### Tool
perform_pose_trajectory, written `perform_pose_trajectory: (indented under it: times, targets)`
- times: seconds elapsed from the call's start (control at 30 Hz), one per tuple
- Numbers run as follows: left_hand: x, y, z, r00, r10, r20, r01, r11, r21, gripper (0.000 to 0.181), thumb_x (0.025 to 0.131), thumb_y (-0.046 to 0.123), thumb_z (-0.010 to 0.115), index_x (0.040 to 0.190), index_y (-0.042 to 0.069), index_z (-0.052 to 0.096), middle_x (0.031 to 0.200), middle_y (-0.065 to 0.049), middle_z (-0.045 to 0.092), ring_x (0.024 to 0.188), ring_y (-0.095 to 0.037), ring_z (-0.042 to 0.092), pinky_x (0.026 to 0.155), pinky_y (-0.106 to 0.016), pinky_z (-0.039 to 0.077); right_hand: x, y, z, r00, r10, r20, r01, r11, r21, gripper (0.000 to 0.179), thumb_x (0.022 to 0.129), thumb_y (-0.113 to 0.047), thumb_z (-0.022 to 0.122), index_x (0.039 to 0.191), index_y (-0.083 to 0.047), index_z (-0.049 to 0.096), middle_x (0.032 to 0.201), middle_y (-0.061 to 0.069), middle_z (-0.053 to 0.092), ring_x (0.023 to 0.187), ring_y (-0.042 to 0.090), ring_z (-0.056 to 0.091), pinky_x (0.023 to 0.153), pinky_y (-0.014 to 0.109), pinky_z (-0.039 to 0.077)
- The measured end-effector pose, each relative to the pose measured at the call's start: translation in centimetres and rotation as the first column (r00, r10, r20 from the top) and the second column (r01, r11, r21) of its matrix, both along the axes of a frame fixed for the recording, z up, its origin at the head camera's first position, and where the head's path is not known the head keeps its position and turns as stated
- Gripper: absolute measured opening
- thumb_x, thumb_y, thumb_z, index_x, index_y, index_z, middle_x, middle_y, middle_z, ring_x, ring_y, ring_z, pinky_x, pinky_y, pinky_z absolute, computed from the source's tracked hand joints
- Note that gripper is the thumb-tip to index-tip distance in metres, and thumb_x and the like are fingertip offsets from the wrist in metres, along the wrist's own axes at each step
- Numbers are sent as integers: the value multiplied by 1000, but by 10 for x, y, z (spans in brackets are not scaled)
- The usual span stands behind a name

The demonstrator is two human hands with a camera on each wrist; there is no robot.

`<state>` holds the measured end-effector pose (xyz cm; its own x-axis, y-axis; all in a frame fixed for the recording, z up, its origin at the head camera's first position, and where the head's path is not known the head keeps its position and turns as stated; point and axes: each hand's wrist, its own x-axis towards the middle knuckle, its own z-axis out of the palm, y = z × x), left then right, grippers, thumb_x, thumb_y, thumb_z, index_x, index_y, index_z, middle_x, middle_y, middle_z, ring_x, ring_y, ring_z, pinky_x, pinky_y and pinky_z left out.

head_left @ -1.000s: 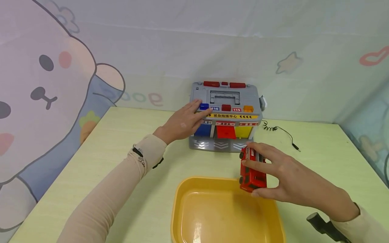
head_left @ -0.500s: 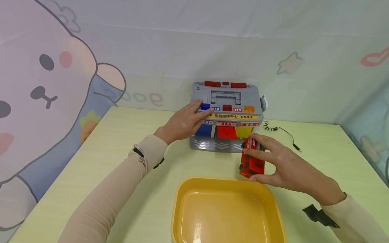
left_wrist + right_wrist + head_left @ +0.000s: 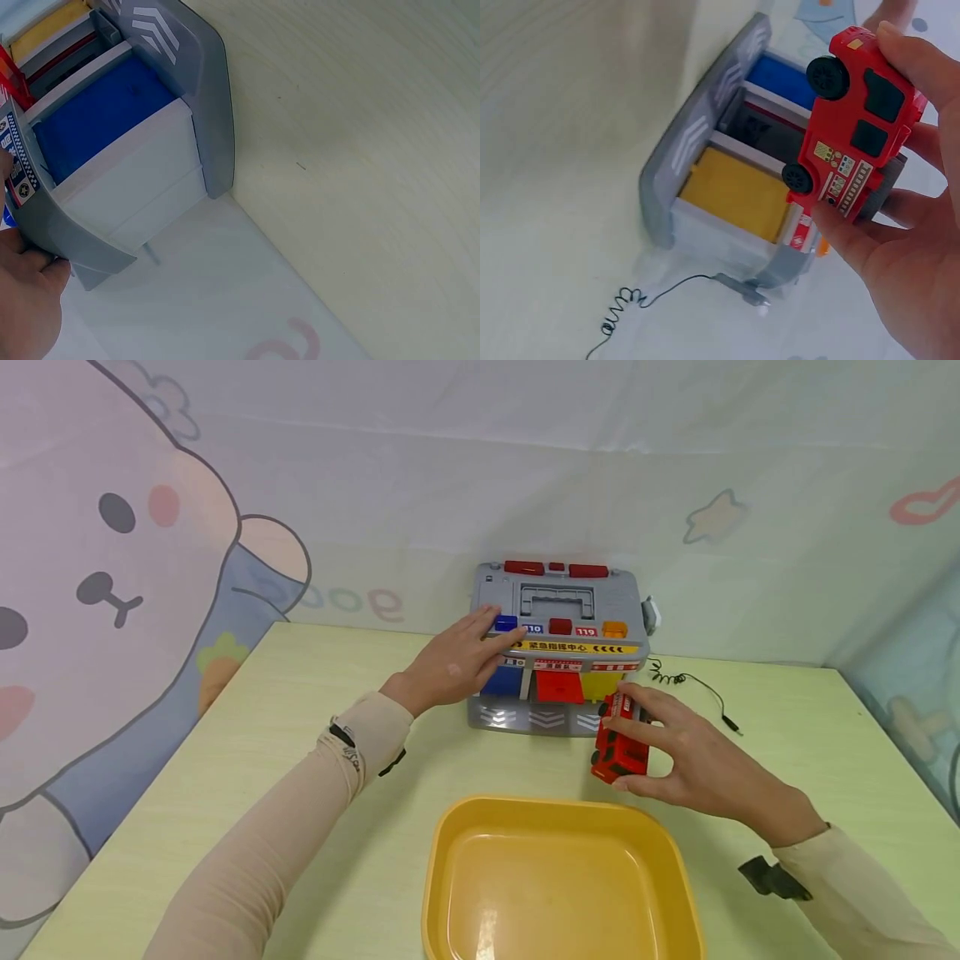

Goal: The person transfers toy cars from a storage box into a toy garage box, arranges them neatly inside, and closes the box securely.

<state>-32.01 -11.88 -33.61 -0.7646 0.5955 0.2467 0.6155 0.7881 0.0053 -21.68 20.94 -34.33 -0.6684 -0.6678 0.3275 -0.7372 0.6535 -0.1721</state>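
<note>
My left hand (image 3: pixel 453 660) holds the left front corner of a grey toy rescue station (image 3: pixel 540 589). Its fingers lie on the roof by the blue button, and its thumb is at the front edge. In the left wrist view, some fingers (image 3: pixel 37 262) bend against the station's side. My right hand (image 3: pixel 697 752) grips a red toy fire truck (image 3: pixel 622 743) between thumb and fingers, tilted, in front of the station's right side. The right wrist view shows the truck (image 3: pixel 855 120) with black wheels, apart from the yellow door (image 3: pixel 735 195). A red door (image 3: pixel 558 687) sticks out in the middle.
A yellow tray (image 3: pixel 555 893) stands on the table in front of the station. Right of the station lies a coiled black cable (image 3: pixel 701 685) with a plug. A printed cloth backdrop (image 3: pixel 375 510) rises behind the table.
My right hand has carried the fire truck away from the tray, toward the station's right front. My left hand has stayed at the station's corner.
</note>
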Motion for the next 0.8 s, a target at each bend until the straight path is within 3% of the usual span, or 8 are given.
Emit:
perform_pose_trajectory:
  times: [0.43,0.8]
  targets:
    - [0,-1,-1,1000,-13,-4,13,1000,11,50,106,29,47,155,24,39,162,-20,29,152,-35,27,124,-44,26,-20,2,-30,1000,25,-2,-25,1000,-18,64,78,-36,86,135,-16,64,156,22,39,139,44,40,104,65,45]
    - [2,-1,-1,1000,-10,-12,10,1000,14,50,106,29,47,155,25,39,163,-20,29,152,-35,26,124,-44,26,-25,-12,-37,996,92,-21,-92,996,-10,64,77,-38,86,134,-15,65,155,22,39,141,41,38,105,62,45]
